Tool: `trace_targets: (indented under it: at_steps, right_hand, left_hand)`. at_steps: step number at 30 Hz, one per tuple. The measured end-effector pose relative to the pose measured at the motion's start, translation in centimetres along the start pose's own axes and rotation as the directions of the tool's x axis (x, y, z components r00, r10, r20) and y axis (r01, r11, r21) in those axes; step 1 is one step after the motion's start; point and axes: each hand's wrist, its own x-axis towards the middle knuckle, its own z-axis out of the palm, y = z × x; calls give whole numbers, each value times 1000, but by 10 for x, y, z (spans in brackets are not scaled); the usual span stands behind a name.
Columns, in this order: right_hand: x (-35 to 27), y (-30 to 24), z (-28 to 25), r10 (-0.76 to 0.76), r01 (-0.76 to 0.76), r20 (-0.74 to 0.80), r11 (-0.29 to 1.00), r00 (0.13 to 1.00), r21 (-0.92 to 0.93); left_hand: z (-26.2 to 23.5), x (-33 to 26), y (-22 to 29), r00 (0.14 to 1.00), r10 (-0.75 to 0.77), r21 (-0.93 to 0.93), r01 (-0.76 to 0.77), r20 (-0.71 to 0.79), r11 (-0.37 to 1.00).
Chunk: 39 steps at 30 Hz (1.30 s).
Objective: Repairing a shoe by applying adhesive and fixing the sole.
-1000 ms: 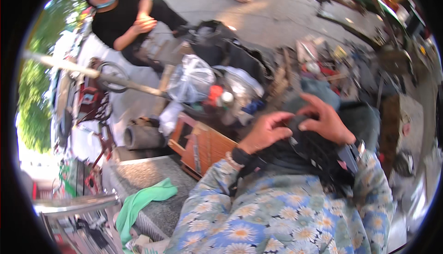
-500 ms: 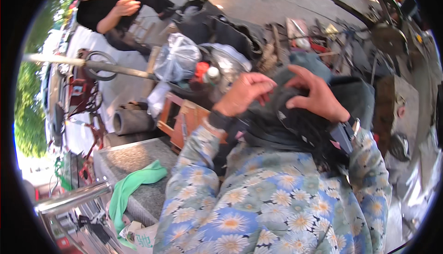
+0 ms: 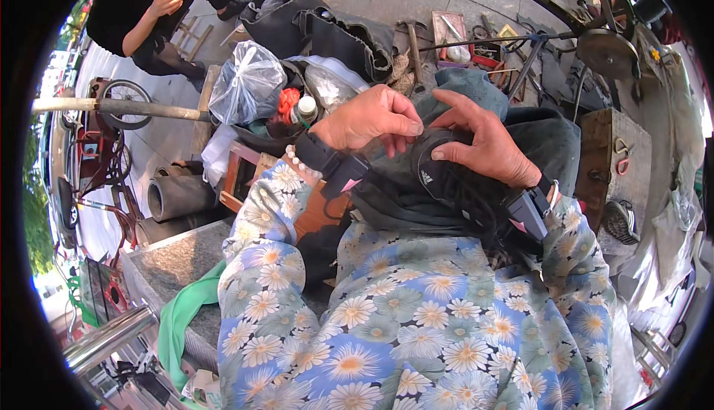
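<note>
A black shoe with a small white mark on its side lies across my lap, over dark cloth. My right hand curves around its heel end, thumb pressed on the near side and fingers on the far side. Just left of that end, my left hand is closed with thumb and fingertips together. Whatever it pinches, if anything, is too small to make out. Dark laces trail from the shoe toward my right wrist.
Left of my knees stand a plastic bag, a white-capped bottle and a stone block with green cloth. A hammer and tools lie ahead. A wooden box stands right; a person sits far left.
My view has shifted, so the surroundings sit further left. My right fingers, spread wider before, have come in around the shoe. The left fingertips are now closer to the shoe's end.
</note>
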Motion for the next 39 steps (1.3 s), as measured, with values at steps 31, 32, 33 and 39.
trace_targets:
  at_steps: [31,32,33,39]
  right_hand:
    - [3,-11,-3,204,-195,21,897,979,396]
    - [3,-10,-2,205,-197,21,897,978,395]
    - [3,-10,-2,194,-187,21,904,981,384]
    - [5,-2,0,164,-156,-7,954,987,256]
  left_hand:
    - [3,-1,25,997,-51,162,42,50,986]
    - [3,-1,26,997,-59,199,47,54,979]
    - [4,0,28,996,-67,237,52,57,970]
    - [9,3,45,984,-178,479,147,20,866]
